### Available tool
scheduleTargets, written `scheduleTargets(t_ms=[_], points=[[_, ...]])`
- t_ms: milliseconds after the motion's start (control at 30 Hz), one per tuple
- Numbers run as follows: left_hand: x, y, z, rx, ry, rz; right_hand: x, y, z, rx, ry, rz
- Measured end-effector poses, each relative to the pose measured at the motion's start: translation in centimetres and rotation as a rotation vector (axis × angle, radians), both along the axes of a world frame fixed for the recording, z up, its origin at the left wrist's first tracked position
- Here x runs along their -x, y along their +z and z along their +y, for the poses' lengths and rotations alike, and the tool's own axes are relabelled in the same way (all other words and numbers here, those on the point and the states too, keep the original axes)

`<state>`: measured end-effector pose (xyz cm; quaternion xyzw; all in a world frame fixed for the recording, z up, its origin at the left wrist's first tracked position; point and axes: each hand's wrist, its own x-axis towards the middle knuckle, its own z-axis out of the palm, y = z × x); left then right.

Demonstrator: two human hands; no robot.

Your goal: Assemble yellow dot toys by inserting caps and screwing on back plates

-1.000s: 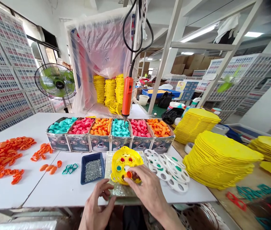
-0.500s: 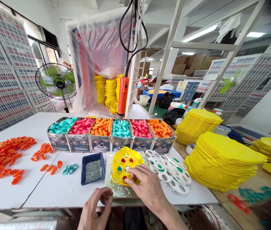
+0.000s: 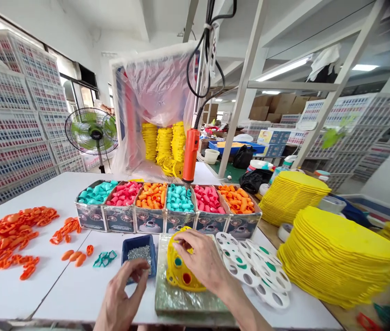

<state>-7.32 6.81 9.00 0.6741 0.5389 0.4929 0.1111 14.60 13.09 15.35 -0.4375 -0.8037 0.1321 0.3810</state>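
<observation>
A yellow round part [image 3: 176, 276] with red and teal cups in its holes lies on a plastic-wrapped block [image 3: 195, 301]. Over its upper right side is my right hand [image 3: 203, 262], thumb and fingertips pinched; anything between them is too small to make out. My left hand [image 3: 126, 289] is at the near edge of a blue tray [image 3: 153, 257] of small metal screws [image 3: 140, 253], its thumb and fingers also brought together, contents hidden. An orange electric screwdriver [image 3: 190, 156] hangs above the row of boxes, its tip near the teal pieces [image 3: 180, 198].
Boxes of teal, pink and orange pieces [image 3: 151, 196] line the back. White perforated discs [image 3: 271, 276] and yellow stacks [image 3: 340, 257] lie right; orange parts [image 3: 8, 234] and teal frames [image 3: 105, 259] lie left. A fan [image 3: 94, 133] stands behind.
The view has shifted, so the table sits lower in the picture. My left hand has moved to the screw tray; my right hand has moved up over the yellow part.
</observation>
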Motion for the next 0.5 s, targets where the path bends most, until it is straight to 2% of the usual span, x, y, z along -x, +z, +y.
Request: scheduleTargets(t_ms=[300, 500], points=[[4.6, 3.3, 5.5, -0.088, 0.117, 0.057, 4.4, 2.0, 8.9, -0.005, 0.006, -0.133], [7.7, 4.7, 9.6, -0.126, 0.196, 0.137, 8.3, 2.0, 14.0, -0.024, 0.043, -0.233]])
